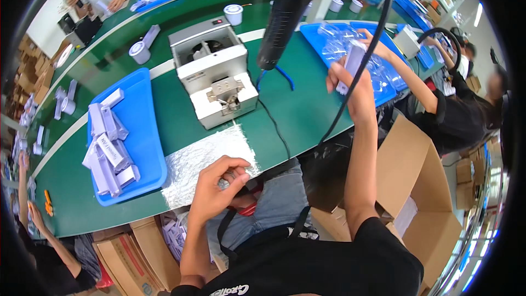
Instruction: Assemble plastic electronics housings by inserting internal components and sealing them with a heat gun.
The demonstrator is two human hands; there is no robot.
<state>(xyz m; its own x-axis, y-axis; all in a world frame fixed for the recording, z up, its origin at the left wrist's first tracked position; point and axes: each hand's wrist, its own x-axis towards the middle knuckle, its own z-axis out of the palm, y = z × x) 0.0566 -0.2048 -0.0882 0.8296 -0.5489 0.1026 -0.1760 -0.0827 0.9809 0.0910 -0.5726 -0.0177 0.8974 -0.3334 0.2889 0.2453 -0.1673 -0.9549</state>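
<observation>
My right hand (353, 90), raised over the right side of the bench, grips a narrow lavender-white box (354, 61), held upright near the edge of a blue tray (315, 38) of clear plastic packaging (341, 39). My left hand (216, 186) hovers above a silvery foil-like sheet (189, 167) at the bench's front edge. Its fingers are curled but apart, and I see nothing held in them. To its left, a blue tray (143, 109) carries a heap of similar narrow boxes (109, 145). A pale box-shaped machine (211, 66) with a metal fixture stands beyond the sheet.
A black cylindrical tool (287, 16) hangs over the bench, with a dark cable (357, 77) looping down beside my right arm. White round pieces (233, 15) stand on the green bench (285, 109). A co-worker's hand (378, 46) reaches into the right tray. An open carton (422, 186) sits below right.
</observation>
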